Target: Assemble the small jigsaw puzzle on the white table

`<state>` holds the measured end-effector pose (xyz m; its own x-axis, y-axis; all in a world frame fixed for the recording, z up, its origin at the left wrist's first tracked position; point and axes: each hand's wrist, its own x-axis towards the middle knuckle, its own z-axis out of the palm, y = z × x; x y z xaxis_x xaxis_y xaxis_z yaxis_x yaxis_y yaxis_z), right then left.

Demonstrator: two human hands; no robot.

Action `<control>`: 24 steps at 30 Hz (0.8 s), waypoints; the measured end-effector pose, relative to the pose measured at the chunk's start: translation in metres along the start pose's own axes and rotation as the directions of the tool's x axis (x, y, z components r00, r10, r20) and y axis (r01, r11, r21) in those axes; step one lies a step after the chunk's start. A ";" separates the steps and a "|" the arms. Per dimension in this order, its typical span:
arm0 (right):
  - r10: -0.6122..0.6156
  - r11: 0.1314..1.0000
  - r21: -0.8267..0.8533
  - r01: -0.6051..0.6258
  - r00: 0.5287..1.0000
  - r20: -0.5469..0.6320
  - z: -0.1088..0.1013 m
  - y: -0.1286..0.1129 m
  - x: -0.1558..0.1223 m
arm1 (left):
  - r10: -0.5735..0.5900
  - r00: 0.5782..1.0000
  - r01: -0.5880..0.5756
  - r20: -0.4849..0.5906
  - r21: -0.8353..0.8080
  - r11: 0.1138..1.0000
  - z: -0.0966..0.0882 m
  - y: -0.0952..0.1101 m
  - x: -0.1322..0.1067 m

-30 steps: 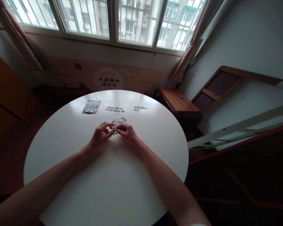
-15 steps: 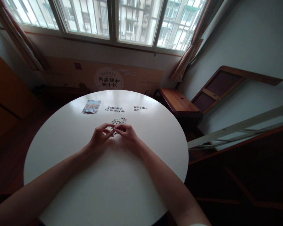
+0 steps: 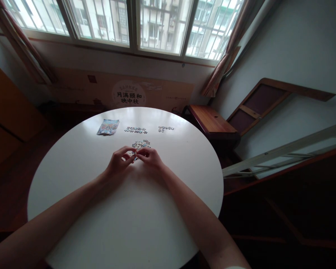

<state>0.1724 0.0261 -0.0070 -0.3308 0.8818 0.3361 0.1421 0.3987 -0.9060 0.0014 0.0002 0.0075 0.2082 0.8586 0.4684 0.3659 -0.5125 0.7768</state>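
In at the pile, left grip and right grip nearly tip to tip; can't tell whether clamped on anything. More of the pile just beyond both grips, 1 packet farther beyond, leftward. Go lightly here: keep low, turn by the edges, avoid nudging neighbours.

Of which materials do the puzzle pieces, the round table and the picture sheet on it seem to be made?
Puzzle pieces: probably printed cardboard, being flat and knobbed; too small to judge finish.
Round table: perhaps laminate or painted wood; the glossy white top reflects window light.
Picture sheet: paper or plastic film, as it looks thin and colour-printed; finish unclear.
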 end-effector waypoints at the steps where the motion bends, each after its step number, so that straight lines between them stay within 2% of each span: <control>1: -0.002 1.000 -0.005 0.002 1.000 -0.001 0.000 0.000 0.000 | 0.001 1.000 -0.001 0.001 0.000 1.000 0.000 0.000 0.000; 13: -0.007 1.000 0.015 0.007 1.000 0.000 0.000 0.002 0.000 | 0.013 1.000 -0.013 0.022 -0.001 1.000 0.000 0.003 0.000; 24: -0.016 1.000 -0.002 0.016 1.000 -0.009 0.000 0.001 0.000 | 0.021 1.000 -0.021 0.021 -0.003 1.000 0.000 -0.003 0.000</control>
<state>0.1725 0.0270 -0.0081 -0.3250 0.8773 0.3531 0.1385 0.4135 -0.8999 0.0002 0.0016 0.0046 0.2350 0.8476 0.4757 0.3587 -0.5305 0.7681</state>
